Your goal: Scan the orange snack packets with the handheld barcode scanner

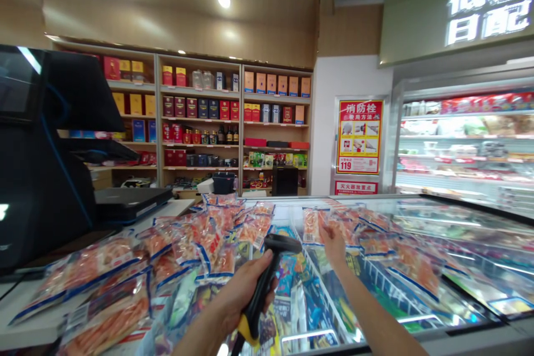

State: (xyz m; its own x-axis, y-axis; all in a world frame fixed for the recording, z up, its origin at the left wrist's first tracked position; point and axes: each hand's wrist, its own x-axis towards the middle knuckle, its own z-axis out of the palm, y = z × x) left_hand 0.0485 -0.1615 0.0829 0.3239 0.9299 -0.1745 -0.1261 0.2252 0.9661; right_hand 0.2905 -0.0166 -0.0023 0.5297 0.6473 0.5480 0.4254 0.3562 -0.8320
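My left hand [250, 283] is wrapped round the handle of a black barcode scanner [281, 243] with a yellow-trimmed base. The scanner's head points right, toward a clear packet of reddish-orange food [312, 227] with a barcode label low on its front. Closed at that packet's right edge, my right hand [334, 238] grips it above the freezer; part of the fingertips is hidden. Similar blue-edged packets [200, 233] lie heaped on the left. More such packets [417, 267] rest on the freezer's glass at the right.
The chest freezer [417, 339] holds bagged goods [286, 275] and wire baskets under glass. A checkout machine [45, 178] stands on the left. Behind are shelves of boxes [200, 108], a red fire-hydrant poster [359, 136] and a lit fridge [463, 144].
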